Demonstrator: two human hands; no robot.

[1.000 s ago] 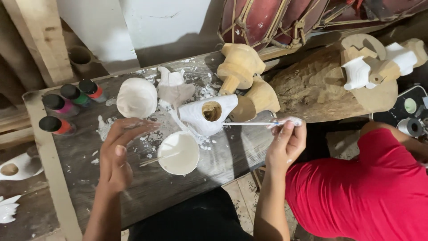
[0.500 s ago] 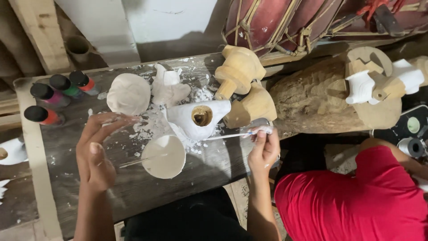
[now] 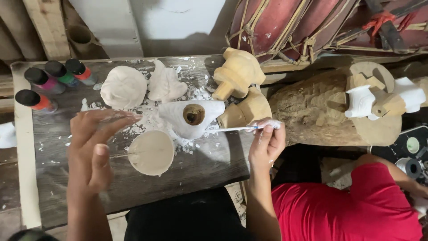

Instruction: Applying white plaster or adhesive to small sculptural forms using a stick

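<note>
Left hand (image 3: pixel 91 149) nearer — capped paint bottles (image 3: pixel 51 82) beyond.

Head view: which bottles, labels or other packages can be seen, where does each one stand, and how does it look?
Four small paint bottles: far left corner of the wooden table, black caps, contents orange-red, pink, green and red.
Round containers: far right edge, beside a person in red; one green-topped, one white with a dark opening.
No sign or screen in view.
</note>
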